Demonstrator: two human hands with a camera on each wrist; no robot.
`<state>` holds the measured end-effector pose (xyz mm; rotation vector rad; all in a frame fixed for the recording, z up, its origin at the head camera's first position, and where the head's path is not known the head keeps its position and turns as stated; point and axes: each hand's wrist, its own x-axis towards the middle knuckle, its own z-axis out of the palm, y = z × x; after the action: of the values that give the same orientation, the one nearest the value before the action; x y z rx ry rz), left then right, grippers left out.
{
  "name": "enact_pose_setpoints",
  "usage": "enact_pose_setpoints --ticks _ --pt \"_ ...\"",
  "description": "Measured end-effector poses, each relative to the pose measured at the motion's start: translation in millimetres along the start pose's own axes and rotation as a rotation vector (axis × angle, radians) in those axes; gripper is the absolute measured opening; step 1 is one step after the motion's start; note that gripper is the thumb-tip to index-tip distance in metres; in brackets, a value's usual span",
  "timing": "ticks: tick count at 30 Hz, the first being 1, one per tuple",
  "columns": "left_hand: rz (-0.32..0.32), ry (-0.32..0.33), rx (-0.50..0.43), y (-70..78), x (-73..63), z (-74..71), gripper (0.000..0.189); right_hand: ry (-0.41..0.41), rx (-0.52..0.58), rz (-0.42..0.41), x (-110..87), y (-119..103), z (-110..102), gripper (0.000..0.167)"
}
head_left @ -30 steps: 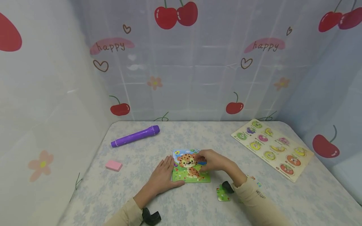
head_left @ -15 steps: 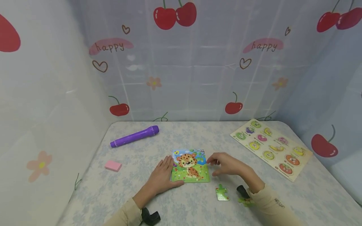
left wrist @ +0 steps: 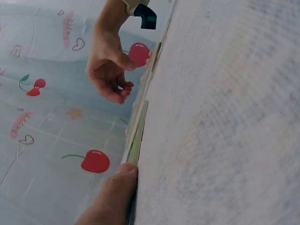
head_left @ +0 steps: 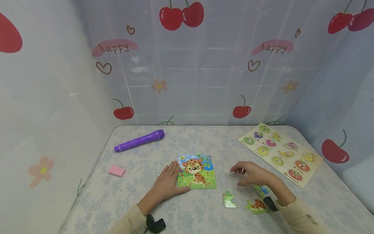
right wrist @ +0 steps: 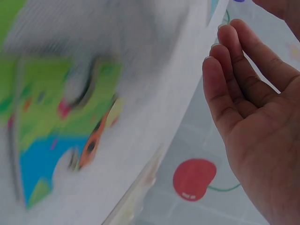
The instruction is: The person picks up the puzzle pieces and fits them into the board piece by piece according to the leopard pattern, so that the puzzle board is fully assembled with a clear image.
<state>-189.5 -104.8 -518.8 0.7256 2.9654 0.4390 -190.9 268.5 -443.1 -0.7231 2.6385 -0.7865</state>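
leopard board [head_left: 200, 177] lies flat, picture side up, at the middle of the desk [head_left: 140, 172]. left hand [head_left: 165, 184]: placed palm down at the left side of the board, fingers straight and side by side, thumb spread away from them at the near left corner. from where i stand, the fingers meet the left edge; the left wrist view shows the thumb tip touching the thin rim. right hand [head_left: 255, 173]: raised above the desk, to the right of the board and apart from it, fingers loosely bent, thumb separated from the fingertips (the two hands are well apart from each other).

loose parts, right of the board: one green puzzle piece [head_left: 229, 201], near the lower right corner; one spotted piece [head_left: 258, 207], farther right; one blue-and-green piece [head_left: 261, 191], partly hidden by the right arm. the right wrist view gives pieces close up, but blurred.

outer items: fruit board [head_left: 281, 155], set at a slant at the far right; purple microphone [head_left: 139, 141], lying at the far left; pink block [head_left: 117, 171], on the left, nearer to the person than the microphone. beige sleeves [head_left: 302, 214] show on both forearms. rear curtain [head_left: 204, 74]: printed with red cherries, hearts and the word "happy".
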Motion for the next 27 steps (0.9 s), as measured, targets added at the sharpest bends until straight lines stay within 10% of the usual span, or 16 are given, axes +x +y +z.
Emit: enact_pose_setpoints --ticks 27 --pt "0.008 0.0 -0.009 -0.4 -0.5 -1.2 0.116 -0.015 -0.002 0.039 -63.1 49.4 -7.9 0.048"
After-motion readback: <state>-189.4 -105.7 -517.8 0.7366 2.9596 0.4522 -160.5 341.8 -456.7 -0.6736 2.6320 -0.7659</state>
